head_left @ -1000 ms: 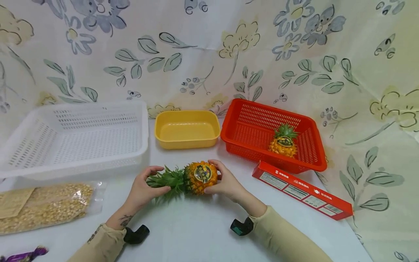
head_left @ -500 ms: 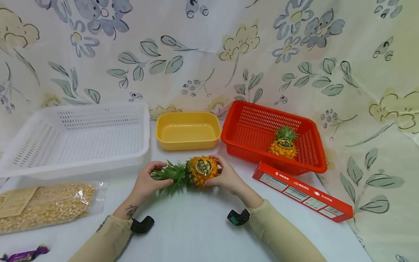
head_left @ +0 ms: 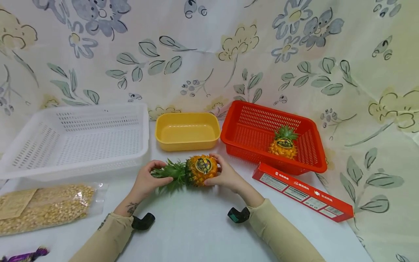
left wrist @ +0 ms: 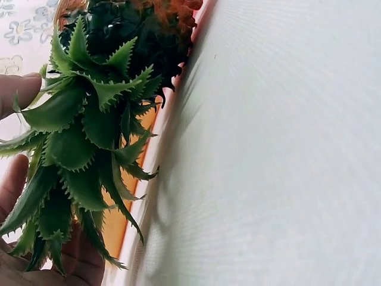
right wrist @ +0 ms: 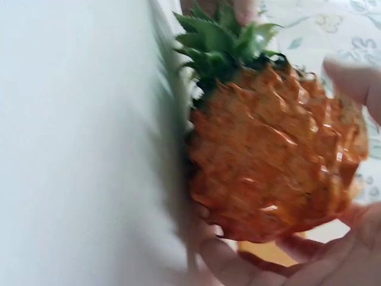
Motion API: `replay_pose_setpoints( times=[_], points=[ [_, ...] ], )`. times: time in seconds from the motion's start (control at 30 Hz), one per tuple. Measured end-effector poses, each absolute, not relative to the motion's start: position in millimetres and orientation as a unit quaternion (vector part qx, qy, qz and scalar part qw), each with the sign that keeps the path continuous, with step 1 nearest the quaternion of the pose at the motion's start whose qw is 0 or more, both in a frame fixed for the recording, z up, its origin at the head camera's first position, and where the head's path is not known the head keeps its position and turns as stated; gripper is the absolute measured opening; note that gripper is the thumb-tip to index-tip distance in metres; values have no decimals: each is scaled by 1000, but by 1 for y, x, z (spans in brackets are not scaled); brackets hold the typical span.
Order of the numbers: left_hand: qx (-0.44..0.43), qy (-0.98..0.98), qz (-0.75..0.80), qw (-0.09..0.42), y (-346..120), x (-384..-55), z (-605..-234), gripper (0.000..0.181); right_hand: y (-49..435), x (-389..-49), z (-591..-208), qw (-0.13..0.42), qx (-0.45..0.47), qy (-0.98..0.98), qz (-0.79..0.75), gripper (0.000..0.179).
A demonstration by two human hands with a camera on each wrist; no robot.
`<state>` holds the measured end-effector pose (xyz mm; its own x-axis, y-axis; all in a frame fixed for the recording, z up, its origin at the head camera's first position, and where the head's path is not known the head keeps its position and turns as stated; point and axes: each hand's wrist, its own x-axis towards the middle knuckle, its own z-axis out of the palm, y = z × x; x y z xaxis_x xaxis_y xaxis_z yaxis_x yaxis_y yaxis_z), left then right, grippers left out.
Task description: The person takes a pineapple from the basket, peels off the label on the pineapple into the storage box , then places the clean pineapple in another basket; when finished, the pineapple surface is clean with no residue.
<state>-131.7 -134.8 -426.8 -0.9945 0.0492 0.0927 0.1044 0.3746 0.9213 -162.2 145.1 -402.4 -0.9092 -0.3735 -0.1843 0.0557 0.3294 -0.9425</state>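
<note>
A small pineapple (head_left: pixel 196 174) lies sideways between the two hands in the head view, its green crown to the left and its orange body with a dark round sticker to the right. My left hand (head_left: pixel 151 181) grips the crown, thumb in front and fingers behind. At the body's base, my right hand (head_left: pixel 226 176) holds the fruit with thumb and fingers curled round it. The left wrist view shows the toothed crown leaves (left wrist: pixel 77 143) against the fingers. In the right wrist view the spiky orange body (right wrist: pixel 274 155) fills the middle, with fingers below and to the right.
Behind stand a white basket (head_left: pixel 98 145), a yellow tub (head_left: pixel 187 145) and a red basket (head_left: pixel 262 154) with another pineapple (head_left: pixel 284 145) inside. A red box (head_left: pixel 302 192) lies at right. A bag of kernels (head_left: pixel 59 203) and a purple-wrapped candy (head_left: pixel 26 255) lie at left.
Both hands and the pineapple have shifted slightly away from the person, mostly in the first half second. The grip on crown and body is unchanged.
</note>
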Motion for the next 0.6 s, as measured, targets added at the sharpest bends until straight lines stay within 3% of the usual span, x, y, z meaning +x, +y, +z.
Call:
replay_pose_setpoints(
  times=[0.13,0.33,0.6],
  points=[
    [-46,-829,-556,25,-135,-132,-424,45,148,-162,-387,168,-111,812,-548,74],
    [-54,-832,-551,34,-137,-133,-425,44,145,-170,-370,71,-194,835,-509,38],
    [-57,-833,-548,41,-137,-134,-428,43,129,-181,-349,36,-261,892,-368,24]
  ],
)
